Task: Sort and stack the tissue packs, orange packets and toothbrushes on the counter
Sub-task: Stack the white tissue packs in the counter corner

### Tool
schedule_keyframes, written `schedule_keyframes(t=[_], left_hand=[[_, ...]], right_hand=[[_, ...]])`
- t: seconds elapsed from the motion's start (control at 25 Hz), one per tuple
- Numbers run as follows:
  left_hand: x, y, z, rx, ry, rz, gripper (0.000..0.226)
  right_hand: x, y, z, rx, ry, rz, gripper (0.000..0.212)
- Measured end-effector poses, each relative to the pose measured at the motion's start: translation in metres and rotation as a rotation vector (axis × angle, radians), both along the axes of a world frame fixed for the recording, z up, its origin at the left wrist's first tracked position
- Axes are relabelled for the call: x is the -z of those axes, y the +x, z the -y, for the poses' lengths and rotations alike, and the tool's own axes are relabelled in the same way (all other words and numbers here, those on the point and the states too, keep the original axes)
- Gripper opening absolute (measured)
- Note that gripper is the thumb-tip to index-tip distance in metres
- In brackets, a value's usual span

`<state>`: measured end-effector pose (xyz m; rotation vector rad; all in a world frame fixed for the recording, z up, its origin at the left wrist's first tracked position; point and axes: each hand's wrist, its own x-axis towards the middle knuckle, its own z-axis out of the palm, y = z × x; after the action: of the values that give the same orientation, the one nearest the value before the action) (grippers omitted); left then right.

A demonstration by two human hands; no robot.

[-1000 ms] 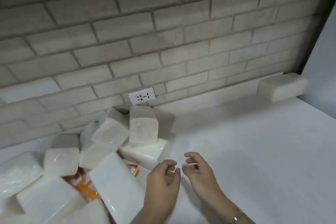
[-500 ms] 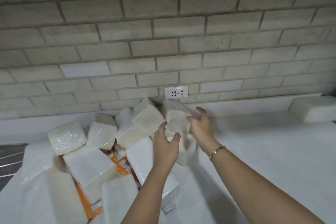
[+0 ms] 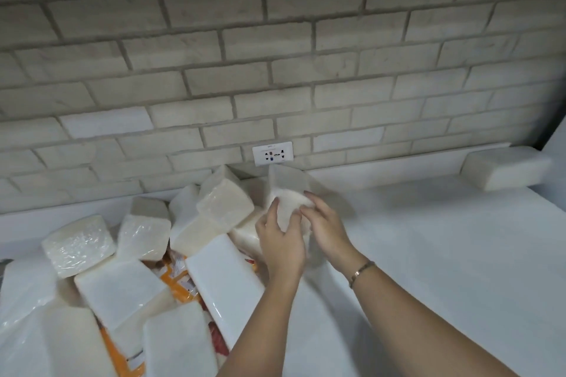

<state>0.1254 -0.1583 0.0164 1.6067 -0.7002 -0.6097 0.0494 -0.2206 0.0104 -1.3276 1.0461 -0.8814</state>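
A heap of several white tissue packs (image 3: 122,288) covers the left of the white counter (image 3: 444,269). Orange packets (image 3: 176,277) show through gaps under the packs. Both hands hold one upright tissue pack (image 3: 286,185) at the heap's right edge, below the wall socket. My left hand (image 3: 280,242) grips its near left side and my right hand (image 3: 324,225) grips its right side. A single tissue pack (image 3: 505,167) lies apart at the far right by the wall. No toothbrush is visible.
A brick wall (image 3: 275,55) with a white socket (image 3: 272,154) backs the counter. A low white ledge (image 3: 382,174) runs along the wall's foot. The counter's right half stretches bare towards the lone pack.
Both hands reached from the near counter up to the upright tissue pack and closed on it. The view swung left and down slightly.
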Motion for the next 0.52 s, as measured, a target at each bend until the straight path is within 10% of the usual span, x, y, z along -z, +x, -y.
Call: schedule_keyframes(t=[0.2,0.52], left_hand=[[0.009,-0.066,-0.007,0.025,-0.164,-0.059,0.024],[0.083,-0.178,0.016,0.389,0.137,-0.148,0.017]], right_hand=[[0.017,-0.081,-0.043,0.27,-0.227,-0.055,0.037],[0.102,-0.212,-0.071,0.429,-0.309,-0.486,0.052]])
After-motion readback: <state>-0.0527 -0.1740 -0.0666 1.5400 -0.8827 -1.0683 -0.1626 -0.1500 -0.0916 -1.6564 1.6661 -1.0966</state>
